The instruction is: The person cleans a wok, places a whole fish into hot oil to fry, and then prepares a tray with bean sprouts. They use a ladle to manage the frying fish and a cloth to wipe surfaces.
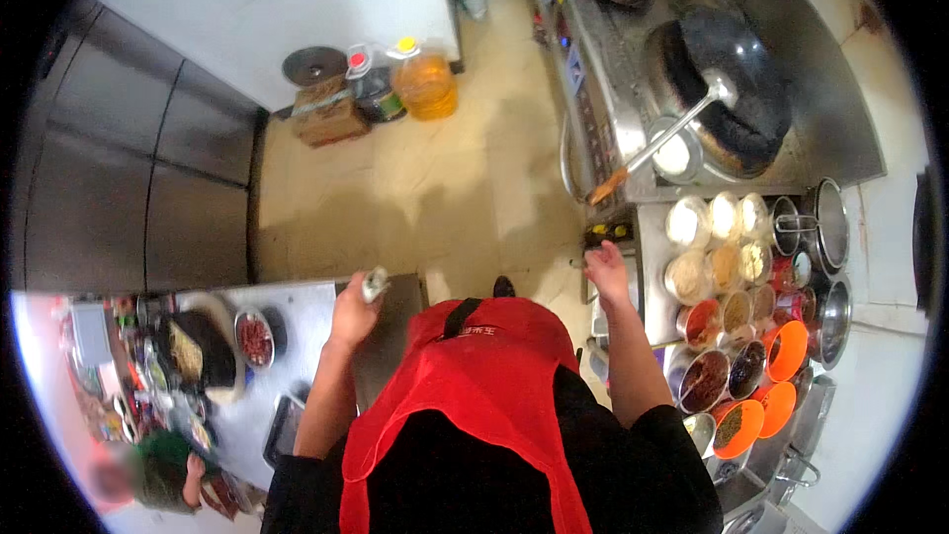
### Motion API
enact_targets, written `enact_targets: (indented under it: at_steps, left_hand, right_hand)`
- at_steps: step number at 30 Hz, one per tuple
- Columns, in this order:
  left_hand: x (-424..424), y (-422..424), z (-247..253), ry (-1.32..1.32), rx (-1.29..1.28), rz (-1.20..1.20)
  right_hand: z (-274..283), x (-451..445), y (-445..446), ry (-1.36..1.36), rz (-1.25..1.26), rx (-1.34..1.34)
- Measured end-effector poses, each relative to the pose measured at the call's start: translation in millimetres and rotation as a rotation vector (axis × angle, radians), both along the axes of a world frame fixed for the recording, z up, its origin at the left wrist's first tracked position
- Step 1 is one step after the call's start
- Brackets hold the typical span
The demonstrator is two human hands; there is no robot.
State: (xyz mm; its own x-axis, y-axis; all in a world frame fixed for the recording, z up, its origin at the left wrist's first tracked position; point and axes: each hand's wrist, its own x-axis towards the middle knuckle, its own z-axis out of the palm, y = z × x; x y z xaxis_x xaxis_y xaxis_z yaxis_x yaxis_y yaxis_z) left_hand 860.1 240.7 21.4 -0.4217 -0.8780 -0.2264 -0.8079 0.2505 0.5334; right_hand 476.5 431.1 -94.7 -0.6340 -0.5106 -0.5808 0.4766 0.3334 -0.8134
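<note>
My left hand (352,320) is raised over the corner of the left counter, closed around a small whitish crumpled bundle (375,284), perhaps a cloth. Only its top end shows above my fingers. On the other side, my right hand (609,274) hangs by the front edge of the cooking range with its fingers curled. Nothing shows in it, but its palm is hidden. Nearby, a ladle (671,135) with a wooden grip lies across a steel pot of white contents (673,156), its bowl resting in a large blackened wok (764,81).
Seasoning tubs (723,267) and orange containers (740,426) crowd the right counter. A bowl of red pieces (254,337) stands on the steel left counter (311,311). Oil jugs (426,89) and a cardboard box (326,115) sit on the floor. Another person (167,467) is at lower left.
</note>
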Motion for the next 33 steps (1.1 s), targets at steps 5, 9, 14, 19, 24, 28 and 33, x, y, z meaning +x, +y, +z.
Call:
enact_targets:
  at_steps: [5,9,14,19,24,28,33]
  left_hand:
    - [-17,-104,-4,-0.031,0.068,0.174]
    - [-46,-221,-38,0.060,0.192,0.064]
    - [-131,-368,-46,0.118,0.166,-0.296]
    - [-282,-463,3,0.162,0.269,-0.494]
    - [-437,-510,-25,0.366,0.499,-0.685]
    - [-570,-486,-27,0.664,1.451,-0.248]
    - [-670,-480,-46,0.656,1.788,0.015]
  right_hand:
    - [-25,-32,-58,-0.010,-0.267,0.028]
    - [-29,-47,-103,-0.054,-0.488,-0.097]
    - [-7,-49,-148,0.054,-0.704,0.116]
    - [23,-50,-159,0.286,-0.688,0.248]
    - [88,-41,-211,0.471,-0.650,0.094]
    - [108,-93,-246,0.695,-0.587,0.208]
    - [184,-182,-311,0.840,-0.353,0.675]
